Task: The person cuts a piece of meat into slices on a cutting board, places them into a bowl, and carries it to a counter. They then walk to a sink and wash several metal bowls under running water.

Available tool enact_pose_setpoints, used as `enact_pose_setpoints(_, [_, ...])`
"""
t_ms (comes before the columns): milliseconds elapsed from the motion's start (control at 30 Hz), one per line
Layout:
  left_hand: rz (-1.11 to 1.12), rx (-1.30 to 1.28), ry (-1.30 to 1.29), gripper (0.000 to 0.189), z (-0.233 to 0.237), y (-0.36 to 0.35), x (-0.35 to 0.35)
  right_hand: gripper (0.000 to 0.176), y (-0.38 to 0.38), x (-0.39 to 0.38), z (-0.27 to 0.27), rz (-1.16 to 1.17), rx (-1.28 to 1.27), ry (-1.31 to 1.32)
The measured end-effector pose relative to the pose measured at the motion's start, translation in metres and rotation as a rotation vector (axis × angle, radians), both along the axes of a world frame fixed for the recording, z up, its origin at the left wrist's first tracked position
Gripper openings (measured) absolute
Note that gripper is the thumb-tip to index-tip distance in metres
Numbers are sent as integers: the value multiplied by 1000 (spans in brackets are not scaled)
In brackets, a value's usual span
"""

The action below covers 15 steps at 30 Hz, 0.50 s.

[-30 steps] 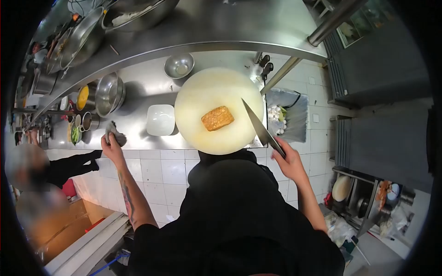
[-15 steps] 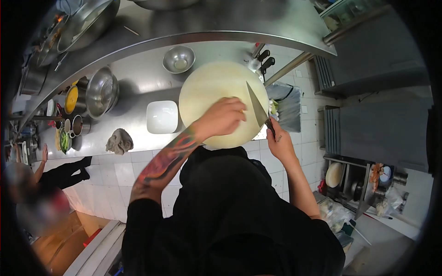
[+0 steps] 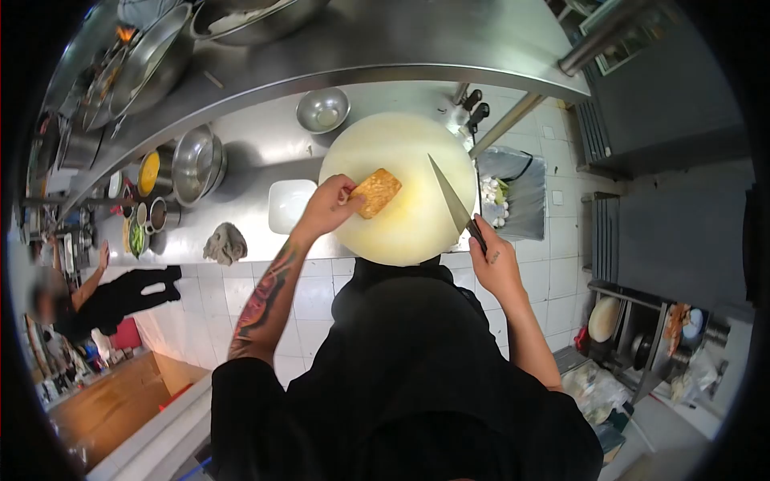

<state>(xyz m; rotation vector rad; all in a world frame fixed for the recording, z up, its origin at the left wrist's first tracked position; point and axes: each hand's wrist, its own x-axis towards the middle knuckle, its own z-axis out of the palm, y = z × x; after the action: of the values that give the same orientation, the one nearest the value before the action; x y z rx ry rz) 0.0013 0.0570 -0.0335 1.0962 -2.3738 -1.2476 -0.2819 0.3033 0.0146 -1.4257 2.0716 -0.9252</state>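
My left hand (image 3: 329, 207) pinches the near-left end of a golden-brown rectangular slab of food (image 3: 378, 192), which looks like a rolled omelette, over the left half of the round cutting board (image 3: 417, 240). Thumb and fingers are closed on its edge. At the board's right side, my right hand (image 3: 496, 263) grips the dark handle of a kitchen knife (image 3: 451, 194). Its long blade points away from me across the board, apart from the slab. A square white bowl (image 3: 290, 207) sits just left of the board, close to my left wrist.
A small steel bowl (image 3: 323, 111) stands behind the board, and larger steel bowls (image 3: 196, 164) are at the left. A grey cloth (image 3: 225, 244) lies near the counter edge. Upright knives (image 3: 476, 112) and a lined bin (image 3: 521, 196) are right. Another person (image 3: 104, 301) is far left.
My left hand has moved left, bringing the golden-brown slab into clear view in its fingers. The knife stays in my right hand over the board's right side. The camera view has shifted slightly.
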Motion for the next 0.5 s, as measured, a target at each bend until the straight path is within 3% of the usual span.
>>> enact_pose_setpoints(67, [139,-71,131,38,-13,16,-8,41,-9,2,7,60,-55,61])
enact_pose_setpoints(133, [197,-43,150,43,-16,23,-13,42,-21,2,24,119,150,96])
enact_pose_setpoints(267, [415,-140,256,60,-9,22,22,40,-41,-2,46,187,201,169])
enact_pose_setpoints(300, [458,-329,216,61,-24,8,60,40,-44,-2,56,192,173,186])
enact_pose_setpoints(400, [866,-482,-25,50,-34,-14,180,40,-49,2,63,192,150,189])
enact_pose_setpoints(467, [987,-774,-343,44,-87,-20,268,40,-46,2,58,176,152,183])
enact_pose_setpoints(500, [984,-770,-336,44,-117,-13,291,40,-41,3,45,177,186,235])
